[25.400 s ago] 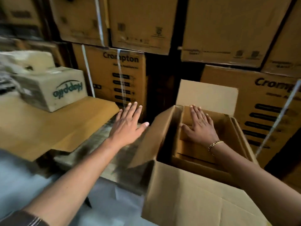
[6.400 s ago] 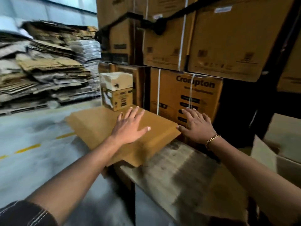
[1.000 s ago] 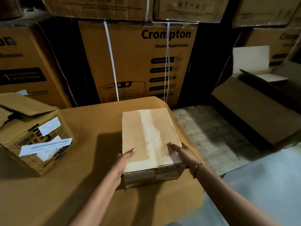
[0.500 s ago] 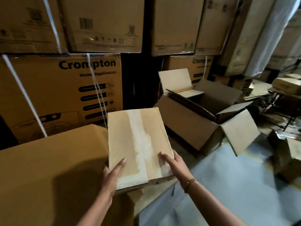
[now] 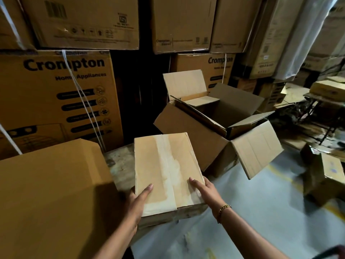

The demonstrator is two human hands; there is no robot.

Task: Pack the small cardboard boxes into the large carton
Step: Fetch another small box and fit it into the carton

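I have the small taped tan cardboard box (image 5: 167, 172) lifted off the brown tabletop (image 5: 54, 193) since a second ago, left hand (image 5: 137, 204) and right hand (image 5: 204, 191) fingers clamped on its near corners, swinging toward the large open brown carton (image 5: 196, 135) just beyond, ready to load.

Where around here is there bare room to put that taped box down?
Free: the large brown cardboard sheet left of the taped small cardboard box, the grey floor below the big open carton, and that carton's dark right side. Crowded: a small box already fills its back left corner, and stacked cartons wall the rear. Both hands, left hand and right hand, grip the box.
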